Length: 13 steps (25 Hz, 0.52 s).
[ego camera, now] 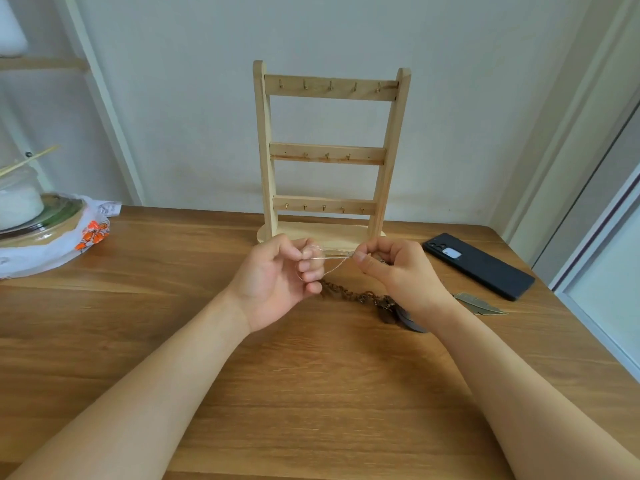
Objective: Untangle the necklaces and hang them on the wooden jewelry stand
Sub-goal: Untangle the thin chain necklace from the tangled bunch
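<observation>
Your left hand (277, 282) pinches a thin silver chain (332, 259) with its fingers curled. Your right hand (398, 271) pinches the same strand, which is stretched between them above the middle of the table (311, 393). A brown braided necklace (349, 293) lies on the wood just beneath both hands. The wooden jewelry stand (329, 154) stands upright at the far edge, and a black phone (479, 266) lies near the far right corner.

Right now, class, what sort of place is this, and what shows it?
Probably a room at home: a wooden table against a plain wall, holding a wooden jewelry stand, a black smartphone and a plastic bag.
</observation>
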Motion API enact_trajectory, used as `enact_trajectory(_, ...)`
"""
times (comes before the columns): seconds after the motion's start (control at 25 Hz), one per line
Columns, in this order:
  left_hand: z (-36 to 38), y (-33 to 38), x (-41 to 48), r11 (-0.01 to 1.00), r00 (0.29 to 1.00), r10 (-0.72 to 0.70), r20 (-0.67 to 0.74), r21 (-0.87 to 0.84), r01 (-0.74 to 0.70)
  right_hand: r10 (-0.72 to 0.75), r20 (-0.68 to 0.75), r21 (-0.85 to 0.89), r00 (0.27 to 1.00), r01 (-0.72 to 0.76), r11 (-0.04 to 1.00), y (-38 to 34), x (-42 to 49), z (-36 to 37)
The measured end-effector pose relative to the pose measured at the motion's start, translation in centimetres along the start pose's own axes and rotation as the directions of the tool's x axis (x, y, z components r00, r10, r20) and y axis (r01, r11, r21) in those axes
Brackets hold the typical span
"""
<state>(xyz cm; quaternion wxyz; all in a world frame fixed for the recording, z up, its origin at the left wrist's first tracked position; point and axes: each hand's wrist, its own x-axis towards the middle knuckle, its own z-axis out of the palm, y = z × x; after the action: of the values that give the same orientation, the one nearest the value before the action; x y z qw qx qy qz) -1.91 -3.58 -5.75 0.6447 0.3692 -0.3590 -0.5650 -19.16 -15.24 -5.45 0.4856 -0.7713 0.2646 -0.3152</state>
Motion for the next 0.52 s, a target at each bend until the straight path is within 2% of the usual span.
enact_trajectory(0.2,-0.47,-0.54,0.32,0.997,0.988,0.076,-0.132,-0.018,-0.079,0.004,-0.031,0.012,1.0,-0.003,1.0,0.42,0.29,-0.05)
enact_trajectory(0.52,-0.47,-0.24,0.47,0.969,0.983,0.135,-0.123,-0.191,-0.157,-0.017,0.054,0.05,0.998,0.014,0.999,0.77,0.38,0.05)
